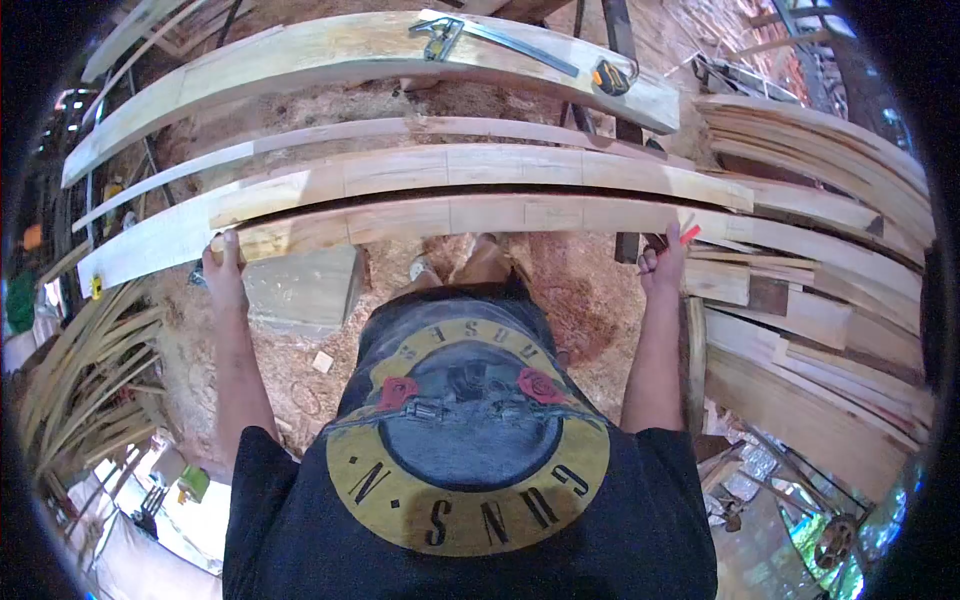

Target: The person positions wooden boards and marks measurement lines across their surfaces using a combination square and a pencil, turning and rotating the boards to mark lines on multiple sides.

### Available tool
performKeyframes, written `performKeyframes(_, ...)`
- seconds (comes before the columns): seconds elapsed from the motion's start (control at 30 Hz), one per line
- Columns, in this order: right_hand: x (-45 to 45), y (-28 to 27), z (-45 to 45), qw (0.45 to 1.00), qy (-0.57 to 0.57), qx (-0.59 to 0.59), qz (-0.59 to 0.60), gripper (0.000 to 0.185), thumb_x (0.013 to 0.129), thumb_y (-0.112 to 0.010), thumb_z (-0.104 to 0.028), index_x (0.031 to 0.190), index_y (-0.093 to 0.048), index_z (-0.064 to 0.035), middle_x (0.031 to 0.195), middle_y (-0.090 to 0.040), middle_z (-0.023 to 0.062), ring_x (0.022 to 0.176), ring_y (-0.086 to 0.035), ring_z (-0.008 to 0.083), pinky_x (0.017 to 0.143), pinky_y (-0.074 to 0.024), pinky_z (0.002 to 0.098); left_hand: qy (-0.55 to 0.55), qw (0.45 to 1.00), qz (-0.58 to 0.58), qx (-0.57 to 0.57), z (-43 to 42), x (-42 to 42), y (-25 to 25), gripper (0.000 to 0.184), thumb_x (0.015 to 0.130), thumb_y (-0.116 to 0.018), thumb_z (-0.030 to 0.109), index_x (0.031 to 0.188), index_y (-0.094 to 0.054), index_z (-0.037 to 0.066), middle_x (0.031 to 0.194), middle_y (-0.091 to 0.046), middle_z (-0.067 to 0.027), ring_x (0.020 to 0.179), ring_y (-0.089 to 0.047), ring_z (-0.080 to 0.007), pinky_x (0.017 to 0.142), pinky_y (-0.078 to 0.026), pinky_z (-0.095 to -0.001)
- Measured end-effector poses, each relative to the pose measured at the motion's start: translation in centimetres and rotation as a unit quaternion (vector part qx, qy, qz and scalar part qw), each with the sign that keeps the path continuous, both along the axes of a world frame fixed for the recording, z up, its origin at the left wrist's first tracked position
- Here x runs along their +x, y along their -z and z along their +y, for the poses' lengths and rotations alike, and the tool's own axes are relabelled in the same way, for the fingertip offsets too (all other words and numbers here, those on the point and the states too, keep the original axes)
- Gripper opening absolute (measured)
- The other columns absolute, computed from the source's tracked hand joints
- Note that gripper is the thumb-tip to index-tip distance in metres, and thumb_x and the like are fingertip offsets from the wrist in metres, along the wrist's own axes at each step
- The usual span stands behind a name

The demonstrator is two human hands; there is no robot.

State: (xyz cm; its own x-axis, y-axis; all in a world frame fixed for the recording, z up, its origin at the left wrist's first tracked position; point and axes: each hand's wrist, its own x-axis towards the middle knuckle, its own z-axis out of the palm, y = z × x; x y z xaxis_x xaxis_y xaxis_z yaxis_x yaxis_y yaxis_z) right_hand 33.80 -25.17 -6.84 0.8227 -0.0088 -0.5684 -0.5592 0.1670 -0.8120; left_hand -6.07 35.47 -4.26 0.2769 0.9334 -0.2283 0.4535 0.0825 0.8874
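Observation:
A long wooden board (pixel 450 217) lies crosswise in front of me. My left hand (pixel 226 268) grips its left end, thumb on top and fingers partly hidden at the edge. At the other end my right hand (pixel 662 262) is closed at the board's edge, with a red pencil-like stick (pixel 690 234) jutting from it. Thin cross lines mark the held board. Just beyond it, across a dark narrow gap, a second marked board (pixel 450 170) runs alongside. Both rest over a longer pale plank (pixel 140 248) that shows past the left end.
A thick beam (pixel 300 65) farther off bears a combination square (pixel 440 38) and a tape measure (pixel 609 78). Stacked planks (pixel 820 340) stand at right, thin wood strips (pixel 90 385) at left. A wooden block (pixel 300 290) sits on the sawdust-covered floor (pixel 590 310).

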Motion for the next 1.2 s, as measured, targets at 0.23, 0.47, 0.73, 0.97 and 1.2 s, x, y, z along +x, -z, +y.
performKeyframes(0.23, -1.3, -2.3, 1.7, 0.997, 0.058, 0.003, 0.043, 0.030, 0.091, -0.069, -0.047, 0.088, -0.059, -0.0188, 0.066, -0.053, -0.0031, 0.040, -0.035, 0.0078, 0.037, -0.0259, 0.0241, -0.047, 0.987, -0.138, -0.062, -2.0, -1.9, 0.4, 0.043, 0.090, -0.076, 0.028, 0.121, -0.055, 0.006, 0.075, -0.052, 0.0035, 0.066, -0.047, -0.0063, 0.056, -0.035, -0.0238)
performKeyframes(0.47, -1.9, -0.7, 1.9, 0.981, 0.105, -0.135, 0.089, 0.032, 0.082, -0.077, -0.045, 0.087, -0.057, -0.0206, 0.061, -0.044, -0.0044, 0.042, -0.034, 0.0070, 0.037, -0.0264, 0.0240, -0.123, 0.982, -0.106, -0.098, -3.8, -1.6, 0.2, 0.063, 0.081, -0.079, 0.015, 0.134, -0.045, 0.007, 0.110, -0.065, -0.0140, 0.082, -0.069, -0.0229, 0.066, -0.059, -0.0356)
performKeyframes(0.73, -1.6, -0.4, 1.5, 0.983, 0.082, -0.144, 0.073, 0.041, 0.084, -0.076, -0.047, 0.072, -0.048, -0.0201, 0.054, -0.041, -0.0043, 0.039, -0.037, 0.0082, 0.036, -0.0298, 0.0253, -0.062, 0.888, 0.351, 0.291, -3.7, -0.7, 1.3, 0.067, 0.083, -0.078, 0.042, 0.129, -0.054, 0.001, 0.118, -0.064, -0.0202, 0.114, -0.059, -0.0378, 0.105, -0.039, -0.0566)
performKeyframes(0.97, -1.4, -0.5, 1.5, 0.983, 0.091, -0.140, 0.071, 0.044, 0.084, -0.076, -0.050, 0.068, -0.047, -0.0209, 0.053, -0.043, -0.0042, 0.037, -0.036, 0.0089, 0.035, -0.0302, 0.0249, 0.393, 0.759, 0.348, 0.385, -13.0, 4.7, -4.1, 0.075, 0.091, -0.063, 0.055, 0.140, -0.052, -0.001, 0.144, -0.053, -0.0236, 0.139, -0.044, -0.0385, 0.117, -0.030, -0.0534)
performKeyframes(1.2, -1.4, -0.6, 1.7, 0.980, 0.089, -0.167, 0.063, 0.041, 0.082, -0.077, -0.050, 0.076, -0.048, -0.0206, 0.058, -0.043, -0.0044, 0.042, -0.036, 0.0081, 0.038, -0.0295, 0.0247, 0.610, 0.730, 0.100, 0.291, -18.9, 11.4, -3.7, 0.080, 0.088, -0.067, 0.051, 0.145, -0.045, -0.001, 0.150, -0.045, -0.0252, 0.142, -0.038, -0.0420, 0.120, -0.026, -0.0547)
